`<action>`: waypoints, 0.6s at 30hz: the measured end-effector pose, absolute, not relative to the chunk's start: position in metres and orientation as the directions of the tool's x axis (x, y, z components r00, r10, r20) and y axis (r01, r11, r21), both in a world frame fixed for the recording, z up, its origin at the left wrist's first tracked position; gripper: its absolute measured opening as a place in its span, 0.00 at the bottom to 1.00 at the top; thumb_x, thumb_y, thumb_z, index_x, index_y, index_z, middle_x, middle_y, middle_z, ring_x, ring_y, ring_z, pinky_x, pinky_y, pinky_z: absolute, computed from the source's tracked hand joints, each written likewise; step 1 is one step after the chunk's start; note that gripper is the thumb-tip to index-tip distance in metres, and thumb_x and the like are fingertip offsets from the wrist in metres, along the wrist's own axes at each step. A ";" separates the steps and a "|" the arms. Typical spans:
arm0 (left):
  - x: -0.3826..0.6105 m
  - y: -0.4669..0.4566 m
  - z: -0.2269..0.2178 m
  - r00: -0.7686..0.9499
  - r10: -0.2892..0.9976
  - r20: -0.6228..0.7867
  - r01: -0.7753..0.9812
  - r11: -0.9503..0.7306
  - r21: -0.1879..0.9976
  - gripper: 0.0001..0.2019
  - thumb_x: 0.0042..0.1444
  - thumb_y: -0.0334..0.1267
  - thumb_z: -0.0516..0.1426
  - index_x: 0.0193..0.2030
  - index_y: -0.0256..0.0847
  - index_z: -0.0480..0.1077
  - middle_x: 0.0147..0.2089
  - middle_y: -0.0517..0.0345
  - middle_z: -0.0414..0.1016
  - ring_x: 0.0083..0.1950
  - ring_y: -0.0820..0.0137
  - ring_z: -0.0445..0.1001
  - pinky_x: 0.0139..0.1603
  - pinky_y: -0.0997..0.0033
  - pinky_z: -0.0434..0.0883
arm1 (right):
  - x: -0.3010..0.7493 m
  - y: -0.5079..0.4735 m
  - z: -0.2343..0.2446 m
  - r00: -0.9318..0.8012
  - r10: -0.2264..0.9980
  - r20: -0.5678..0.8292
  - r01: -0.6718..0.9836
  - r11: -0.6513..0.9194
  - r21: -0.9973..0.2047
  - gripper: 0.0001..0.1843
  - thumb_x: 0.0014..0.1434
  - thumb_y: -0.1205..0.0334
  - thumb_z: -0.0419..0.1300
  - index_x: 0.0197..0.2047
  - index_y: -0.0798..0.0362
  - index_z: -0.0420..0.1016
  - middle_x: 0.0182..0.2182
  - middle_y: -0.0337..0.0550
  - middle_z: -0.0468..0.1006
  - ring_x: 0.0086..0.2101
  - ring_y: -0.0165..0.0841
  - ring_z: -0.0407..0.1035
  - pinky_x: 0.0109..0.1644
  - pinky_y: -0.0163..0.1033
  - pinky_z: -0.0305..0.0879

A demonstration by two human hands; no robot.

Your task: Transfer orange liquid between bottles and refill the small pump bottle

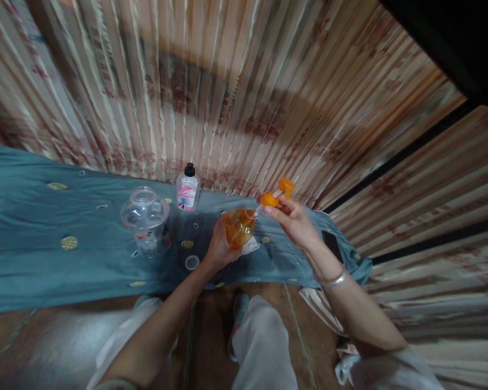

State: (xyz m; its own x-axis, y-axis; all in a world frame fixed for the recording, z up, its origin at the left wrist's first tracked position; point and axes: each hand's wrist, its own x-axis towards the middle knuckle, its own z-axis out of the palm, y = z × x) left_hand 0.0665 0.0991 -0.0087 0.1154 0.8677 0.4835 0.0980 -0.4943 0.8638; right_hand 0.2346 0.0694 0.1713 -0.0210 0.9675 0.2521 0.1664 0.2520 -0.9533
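My left hand (220, 246) is wrapped round an amber see-through bottle (238, 232), which leans to the right with its open neck up. Between the fingers of my right hand (293, 219) is an orange pump top (270, 199), held tilted just above and right of that neck. The pump's pale tube points down at the bottle mouth; whether its tip is inside I cannot tell. A crumpled white tissue (251, 245) lies beside and partly under the bottle. A small clear cap (192, 262) rests on the cloth left of my left wrist.
A clear bottle with a black cap (187, 190) stands at the back, near the pleated curtain (211, 108). Left of it is a clear plastic container (150, 222). A dark phone-like object (331, 245) lies right of my right wrist. A teal patterned cloth (97, 260) covers the surface.
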 end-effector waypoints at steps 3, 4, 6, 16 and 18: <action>0.067 0.097 -0.005 0.122 0.867 0.484 0.101 -0.495 0.863 0.47 0.40 0.37 0.70 0.69 0.48 0.60 0.65 0.45 0.72 0.67 0.43 0.72 0.70 0.33 0.68 | 0.229 0.073 0.158 -0.051 0.975 0.218 0.155 0.223 -0.962 0.29 0.41 0.36 0.79 0.40 0.45 0.82 0.38 0.39 0.85 0.42 0.39 0.79 0.53 0.47 0.76; 0.067 0.097 -0.005 0.125 0.866 0.484 0.104 -0.497 0.862 0.47 0.40 0.38 0.70 0.69 0.48 0.59 0.65 0.45 0.71 0.67 0.43 0.72 0.70 0.34 0.68 | 0.227 0.073 0.155 -0.059 0.976 0.209 0.150 0.216 -0.965 0.29 0.41 0.36 0.78 0.40 0.45 0.82 0.37 0.38 0.85 0.41 0.38 0.79 0.53 0.46 0.76; 0.066 0.097 -0.007 0.139 0.864 0.483 0.108 -0.498 0.860 0.47 0.41 0.39 0.70 0.70 0.48 0.58 0.66 0.44 0.70 0.67 0.44 0.71 0.70 0.34 0.68 | 0.224 0.073 0.151 -0.071 0.977 0.199 0.140 0.208 -0.968 0.28 0.41 0.37 0.79 0.39 0.45 0.82 0.37 0.38 0.85 0.41 0.38 0.79 0.53 0.46 0.76; 0.063 0.097 -0.014 0.165 0.876 0.453 0.125 -0.474 0.871 0.52 0.39 0.37 0.71 0.72 0.40 0.54 0.69 0.38 0.66 0.71 0.44 0.67 0.74 0.37 0.64 | 0.221 0.073 0.140 -0.109 0.983 0.149 0.156 0.165 -0.974 0.26 0.44 0.39 0.78 0.42 0.45 0.83 0.41 0.38 0.86 0.45 0.40 0.79 0.56 0.47 0.76; 0.064 0.097 -0.011 0.150 0.875 0.461 0.122 -0.479 0.869 0.51 0.39 0.36 0.72 0.71 0.43 0.55 0.68 0.41 0.68 0.70 0.45 0.68 0.73 0.38 0.65 | 0.222 0.074 0.138 -0.105 0.983 0.149 0.158 0.164 -0.974 0.26 0.44 0.39 0.78 0.42 0.45 0.83 0.41 0.38 0.86 0.45 0.40 0.79 0.56 0.47 0.76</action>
